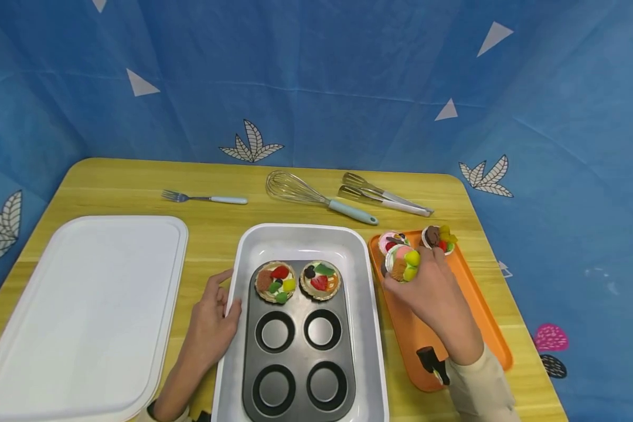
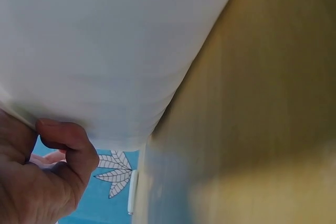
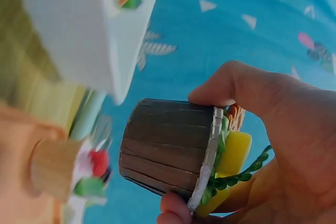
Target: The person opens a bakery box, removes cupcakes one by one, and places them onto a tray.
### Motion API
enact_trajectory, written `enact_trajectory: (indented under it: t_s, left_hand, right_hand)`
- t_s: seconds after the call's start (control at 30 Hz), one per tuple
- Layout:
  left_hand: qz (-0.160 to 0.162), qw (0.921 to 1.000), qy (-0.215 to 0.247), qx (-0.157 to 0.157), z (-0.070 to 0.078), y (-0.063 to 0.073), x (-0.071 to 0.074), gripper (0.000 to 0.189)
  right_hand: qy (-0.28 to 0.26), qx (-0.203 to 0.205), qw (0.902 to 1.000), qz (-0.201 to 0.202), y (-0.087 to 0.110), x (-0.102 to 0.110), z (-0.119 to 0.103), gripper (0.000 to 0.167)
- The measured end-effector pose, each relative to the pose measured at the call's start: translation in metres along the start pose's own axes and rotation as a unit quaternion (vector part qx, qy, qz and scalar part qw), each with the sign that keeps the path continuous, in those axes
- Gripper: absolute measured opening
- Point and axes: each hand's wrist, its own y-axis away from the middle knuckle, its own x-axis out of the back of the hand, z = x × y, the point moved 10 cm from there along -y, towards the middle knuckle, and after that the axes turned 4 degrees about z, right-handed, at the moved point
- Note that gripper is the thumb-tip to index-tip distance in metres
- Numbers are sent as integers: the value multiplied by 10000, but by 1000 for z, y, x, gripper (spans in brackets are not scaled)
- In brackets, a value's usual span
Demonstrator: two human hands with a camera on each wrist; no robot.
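Observation:
My right hand [image 1: 435,293] holds a cupcake [image 1: 401,264] over the far part of an orange tray [image 1: 411,346]. In the right wrist view the cupcake's dark brown cup [image 3: 165,148] lies tilted sideways, thumb and fingers at its pale rim; yellow and green toppings show. Two other topped cupcakes, one pink [image 1: 388,240] and one chocolate [image 1: 432,236], stand beside it. At the left, my left hand [image 1: 211,328] grips the rim of a deep white tray [image 1: 368,328]. Inside that tray lies a dark muffin pan [image 1: 298,351], with fruit tarts [image 1: 275,282] in its two far cups.
A flat white tray [image 1: 89,305] lies at the left. Along the back are a fork [image 1: 206,198], a whisk [image 1: 322,199] and metal tongs [image 1: 385,196]. A small dark brown thing [image 1: 427,356] shows beside the right sleeve. Blue cloth [image 1: 316,82] hangs behind the table.

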Motion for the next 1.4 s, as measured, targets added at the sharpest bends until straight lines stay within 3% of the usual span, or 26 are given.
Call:
enact_trajectory:
  t_s: [0.17,0.43,0.83,1.4]
  left_hand:
    - [22,10000,-25,45,-2,1,0,52]
    - [50,10000,1,65,-3,2,-1,52]
    - [69,10000,18,36,-2,2,-1,51]
    - [-19,9997,86,247,-4,1,-1,52]
  right_hand:
    - [2,-135,9999,-67,-4,-6,20,61]
    - [148,-293,9984,-466,-7,-27,38,71]
    - [357,-306,9973,-565,-13,-43,53,68]
    - [496,-568,9952,-622,-1,-53,68,66]
